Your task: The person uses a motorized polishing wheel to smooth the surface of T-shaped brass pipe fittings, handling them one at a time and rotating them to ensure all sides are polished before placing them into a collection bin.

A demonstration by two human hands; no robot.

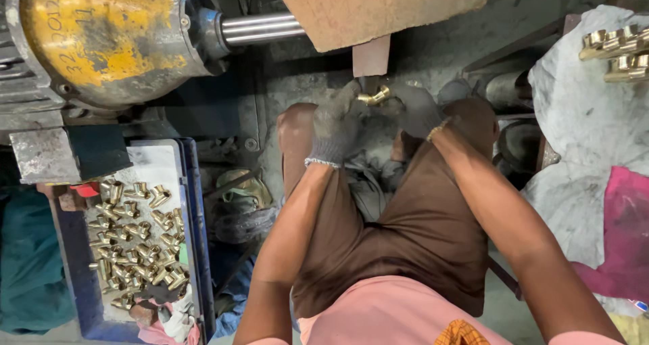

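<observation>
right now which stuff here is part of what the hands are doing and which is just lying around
In use:
- brass fitting held between the gloved left hand and right hand
- brown block just above the fitting

Lying about:
- blue tray of brass fittings
- yellow motor housing
- pink cloth
- more fittings on the white sack

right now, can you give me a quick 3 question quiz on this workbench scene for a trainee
1. True or false: both hands wear grey gloves.
2. What do the left hand and right hand hold between them?
A. a brass fitting
B. a steel bolt
C. a paint brush
3. Fill in: the loose pile of brass fittings lies in a ____ tray on the person's left.

Key
1. True: both are gloved.
2. A: the brass fitting sits between the gloved fingertips, under the brown block.
3. Blue: the blue tray holds the pile of fittings, below the yellow motor housing.
</observation>
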